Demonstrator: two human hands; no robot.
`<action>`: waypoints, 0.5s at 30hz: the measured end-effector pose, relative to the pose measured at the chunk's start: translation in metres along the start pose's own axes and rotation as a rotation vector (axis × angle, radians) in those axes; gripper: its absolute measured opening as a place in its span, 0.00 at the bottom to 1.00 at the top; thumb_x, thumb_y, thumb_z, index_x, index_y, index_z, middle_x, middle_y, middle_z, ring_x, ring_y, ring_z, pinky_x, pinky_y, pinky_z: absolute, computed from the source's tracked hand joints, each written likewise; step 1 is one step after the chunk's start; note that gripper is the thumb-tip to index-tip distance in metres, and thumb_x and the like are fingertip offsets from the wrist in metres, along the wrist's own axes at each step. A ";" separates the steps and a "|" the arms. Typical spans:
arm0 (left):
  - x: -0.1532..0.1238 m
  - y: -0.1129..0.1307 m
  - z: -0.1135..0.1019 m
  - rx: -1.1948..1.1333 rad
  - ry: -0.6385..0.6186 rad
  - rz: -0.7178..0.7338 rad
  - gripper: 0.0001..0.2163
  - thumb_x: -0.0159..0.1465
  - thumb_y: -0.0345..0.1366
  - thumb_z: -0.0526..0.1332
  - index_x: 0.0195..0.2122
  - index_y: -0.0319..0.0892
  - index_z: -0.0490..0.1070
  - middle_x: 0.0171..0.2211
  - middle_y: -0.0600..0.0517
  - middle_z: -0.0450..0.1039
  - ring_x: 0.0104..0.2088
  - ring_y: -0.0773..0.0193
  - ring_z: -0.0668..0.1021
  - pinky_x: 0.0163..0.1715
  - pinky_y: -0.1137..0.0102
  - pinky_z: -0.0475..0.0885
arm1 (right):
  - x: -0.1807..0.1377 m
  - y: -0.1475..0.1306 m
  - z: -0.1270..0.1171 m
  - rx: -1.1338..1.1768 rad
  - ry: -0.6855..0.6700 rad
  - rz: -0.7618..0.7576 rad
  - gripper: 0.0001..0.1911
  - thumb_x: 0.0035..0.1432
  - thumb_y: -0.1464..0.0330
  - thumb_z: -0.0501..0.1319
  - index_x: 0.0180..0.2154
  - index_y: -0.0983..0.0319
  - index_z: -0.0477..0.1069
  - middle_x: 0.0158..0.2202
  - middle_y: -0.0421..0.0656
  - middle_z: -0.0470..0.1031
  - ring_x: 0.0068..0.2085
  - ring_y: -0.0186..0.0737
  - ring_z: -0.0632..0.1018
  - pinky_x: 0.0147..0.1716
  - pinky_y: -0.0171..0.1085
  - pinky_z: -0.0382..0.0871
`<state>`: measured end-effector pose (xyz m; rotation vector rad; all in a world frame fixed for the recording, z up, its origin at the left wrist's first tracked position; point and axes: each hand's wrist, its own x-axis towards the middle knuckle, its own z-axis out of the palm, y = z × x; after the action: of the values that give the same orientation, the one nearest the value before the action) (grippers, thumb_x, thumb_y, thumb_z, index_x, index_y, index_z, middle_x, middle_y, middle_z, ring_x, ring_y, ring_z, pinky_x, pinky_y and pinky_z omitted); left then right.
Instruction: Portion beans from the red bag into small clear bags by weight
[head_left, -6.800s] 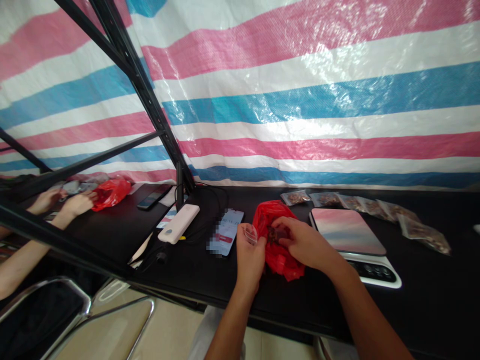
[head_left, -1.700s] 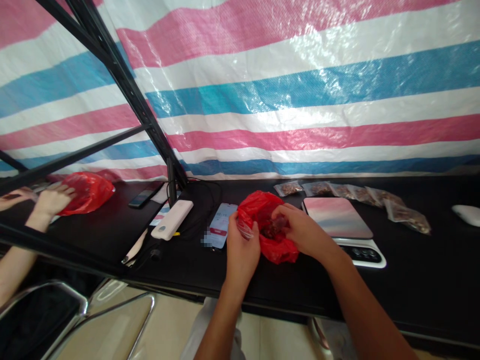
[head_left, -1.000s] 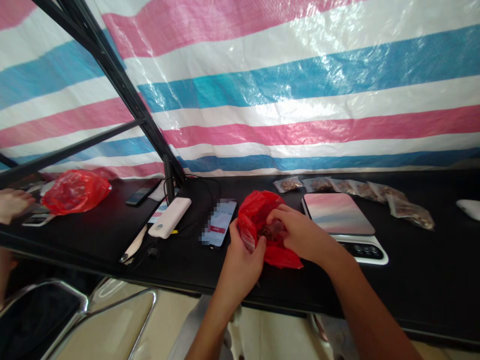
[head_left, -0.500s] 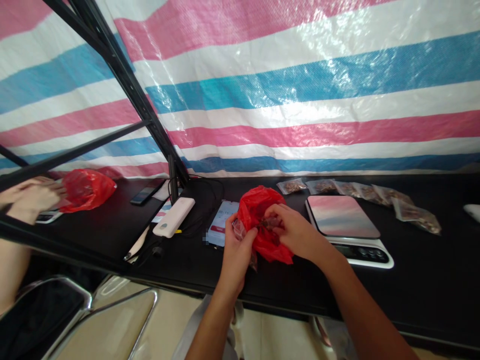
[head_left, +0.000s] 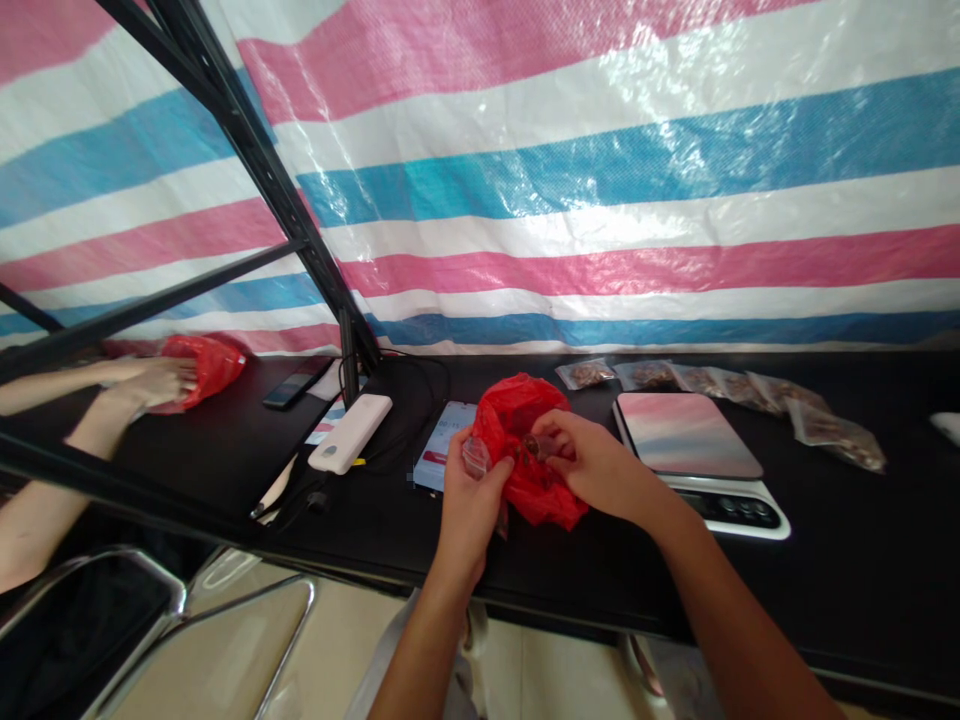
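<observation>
A crumpled red plastic bag [head_left: 525, 430] sits near the front edge of the black bench [head_left: 862, 560] — the fingers of the right hand [head_left: 592, 465] pinch together on dark brown pieces [head_left: 534, 447] in its mouth, while the left hand [head_left: 471, 510] closes around a small clear plastic bag [head_left: 475, 457] and the red bag's side.

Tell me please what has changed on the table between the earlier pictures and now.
The red plastic bag has moved left and now overlaps the phone. The left hand has closed around a small clear bag. The right hand stays pinching at the red bag's mouth. The kitchen scale, power bank and row of small bags stayed put.
</observation>
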<state>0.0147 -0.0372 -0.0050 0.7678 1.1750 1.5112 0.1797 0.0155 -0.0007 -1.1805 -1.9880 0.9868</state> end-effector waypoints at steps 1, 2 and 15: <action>0.000 0.000 0.001 0.013 0.004 0.001 0.28 0.52 0.34 0.71 0.53 0.45 0.65 0.41 0.49 0.81 0.39 0.59 0.83 0.43 0.66 0.76 | 0.000 0.000 0.000 -0.024 0.013 -0.018 0.18 0.51 0.81 0.56 0.42 0.59 0.71 0.39 0.40 0.77 0.38 0.37 0.78 0.40 0.36 0.70; 0.000 0.000 0.001 0.026 0.006 0.001 0.28 0.51 0.34 0.71 0.53 0.45 0.65 0.41 0.49 0.81 0.38 0.60 0.83 0.42 0.67 0.76 | 0.000 -0.001 0.000 -0.044 0.031 -0.032 0.18 0.51 0.81 0.56 0.42 0.59 0.71 0.41 0.41 0.76 0.39 0.37 0.78 0.41 0.36 0.70; 0.007 -0.005 -0.001 0.043 0.068 -0.004 0.28 0.51 0.34 0.72 0.52 0.43 0.66 0.36 0.50 0.81 0.34 0.60 0.83 0.37 0.67 0.76 | -0.001 0.000 0.001 -0.065 -0.003 -0.026 0.17 0.53 0.81 0.56 0.41 0.58 0.71 0.39 0.40 0.76 0.38 0.37 0.77 0.39 0.35 0.69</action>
<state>0.0135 -0.0311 -0.0111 0.7470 1.2627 1.5234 0.1792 0.0140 -0.0016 -1.1856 -2.0468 0.9182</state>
